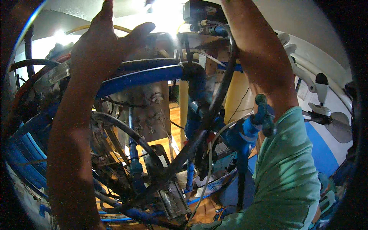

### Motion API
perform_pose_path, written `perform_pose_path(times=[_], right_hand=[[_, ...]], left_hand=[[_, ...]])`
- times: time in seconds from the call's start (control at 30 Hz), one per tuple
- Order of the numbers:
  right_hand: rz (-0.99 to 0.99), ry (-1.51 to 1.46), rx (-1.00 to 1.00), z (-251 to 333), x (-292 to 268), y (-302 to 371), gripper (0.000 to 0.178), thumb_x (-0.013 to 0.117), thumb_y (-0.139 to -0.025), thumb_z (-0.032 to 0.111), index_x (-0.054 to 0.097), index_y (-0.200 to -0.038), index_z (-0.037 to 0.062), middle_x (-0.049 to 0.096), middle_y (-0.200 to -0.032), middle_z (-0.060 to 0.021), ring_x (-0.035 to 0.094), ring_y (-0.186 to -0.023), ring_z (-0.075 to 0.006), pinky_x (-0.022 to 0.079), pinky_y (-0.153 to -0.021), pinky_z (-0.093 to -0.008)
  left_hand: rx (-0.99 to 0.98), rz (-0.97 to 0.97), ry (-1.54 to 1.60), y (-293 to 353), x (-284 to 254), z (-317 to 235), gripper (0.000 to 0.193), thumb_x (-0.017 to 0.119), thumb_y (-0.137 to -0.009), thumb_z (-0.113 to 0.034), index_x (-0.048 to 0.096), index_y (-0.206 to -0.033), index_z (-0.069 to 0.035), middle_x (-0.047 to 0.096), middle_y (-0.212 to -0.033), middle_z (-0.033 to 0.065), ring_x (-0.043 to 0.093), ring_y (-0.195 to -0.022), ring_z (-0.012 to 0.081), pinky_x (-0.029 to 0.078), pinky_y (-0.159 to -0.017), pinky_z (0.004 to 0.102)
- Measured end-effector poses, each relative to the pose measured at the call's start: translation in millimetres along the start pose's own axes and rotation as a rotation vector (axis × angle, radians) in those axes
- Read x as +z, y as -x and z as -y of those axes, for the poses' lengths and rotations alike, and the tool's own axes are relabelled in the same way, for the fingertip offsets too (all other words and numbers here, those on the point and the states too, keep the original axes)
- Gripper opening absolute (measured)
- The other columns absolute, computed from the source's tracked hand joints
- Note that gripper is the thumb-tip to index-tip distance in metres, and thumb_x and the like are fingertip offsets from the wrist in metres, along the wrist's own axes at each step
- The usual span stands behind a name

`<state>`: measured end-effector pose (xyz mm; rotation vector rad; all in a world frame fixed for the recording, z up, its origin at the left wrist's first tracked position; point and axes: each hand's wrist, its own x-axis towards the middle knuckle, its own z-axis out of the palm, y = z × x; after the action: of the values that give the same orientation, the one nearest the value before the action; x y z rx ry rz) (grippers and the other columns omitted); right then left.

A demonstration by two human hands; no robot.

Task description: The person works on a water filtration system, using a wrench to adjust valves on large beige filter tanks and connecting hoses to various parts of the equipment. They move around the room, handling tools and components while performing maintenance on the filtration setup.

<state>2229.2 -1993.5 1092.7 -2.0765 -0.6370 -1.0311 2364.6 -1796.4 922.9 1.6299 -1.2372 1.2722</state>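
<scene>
I see orange wood floor [174,113] below the grip, fan [339,128] well right. Blue pipe [142,79] just beside my left wrist, long axis crosswise, rising slightly rightward. Left hand [100,44]: thumb spread from forefinger. Right hand out of frame, can't tell.

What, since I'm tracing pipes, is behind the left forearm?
A thick blue pipe and a dark hose reach its right edge; where they go behind the forearm is covered.

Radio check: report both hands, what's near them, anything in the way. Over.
Left hand raised, open, fingertips out of frame. Right hand out of view; its forearm beside black box. Blue pipe, black hose crossing between.
</scene>
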Motion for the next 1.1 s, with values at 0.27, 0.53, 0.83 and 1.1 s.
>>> perform_pose_path(times=[0.27, 0.53, 0.83, 1.1], right_hand=[[0.581, -0.333, 0.051, 4, 17, -5, 0.034, 0.058, -0.092, 0.023, 0.051, -0.118, 0.0043, 0.054, -0.125, -0.0139, 0.058, -0.107, -0.0294, 0.05, -0.09, -0.0454], [0.677, 1.997, 0.734, -118, -142, 22, 0.051, 0.051, -0.092, 0.044, 0.059, -0.111, -0.0024, 0.065, -0.106, -0.0166, 0.065, -0.093, -0.0329, 0.051, -0.081, -0.0433], [0.409, 1.664, 1.131, -128, -148, 54, 0.066, 0.052, -0.085, 0.058, 0.063, -0.113, -0.0017, 0.063, -0.114, -0.0189, 0.063, -0.095, -0.0333, 0.048, -0.084, -0.0428], [0.637, 1.946, 0.957, -114, -88, 39, 0.049, 0.07, -0.076, 0.048, 0.07, -0.105, 0.0085, 0.068, -0.107, -0.0117, 0.066, -0.093, -0.0272, 0.052, -0.079, -0.046]], left_hand=[[0.148, -0.099, -0.128, -15, 23, 27, 0.045, 0.062, -0.084, -0.038, 0.052, -0.115, -0.006, 0.066, -0.095, 0.0171, 0.068, -0.085, 0.0313, 0.056, -0.071, 0.0414], [0.547, -0.3, -0.395, -7, 14, 28, 0.028, 0.064, -0.081, -0.023, 0.055, -0.102, -0.008, 0.064, -0.078, 0.0128, 0.067, -0.073, 0.029, 0.055, -0.06, 0.0389], [0.448, -0.149, -0.291, 1, 27, 30, 0.035, 0.06, -0.088, -0.018, 0.058, -0.122, -0.013, 0.066, -0.1, 0.014, 0.067, -0.084, 0.0272, 0.055, -0.073, 0.0371], [0.483, -0.215, -0.406, 2, 16, 25, 0.022, 0.055, -0.092, -0.019, 0.059, -0.111, -0.01, 0.066, -0.085, 0.0147, 0.067, -0.073, 0.0299, 0.055, -0.059, 0.0405]])
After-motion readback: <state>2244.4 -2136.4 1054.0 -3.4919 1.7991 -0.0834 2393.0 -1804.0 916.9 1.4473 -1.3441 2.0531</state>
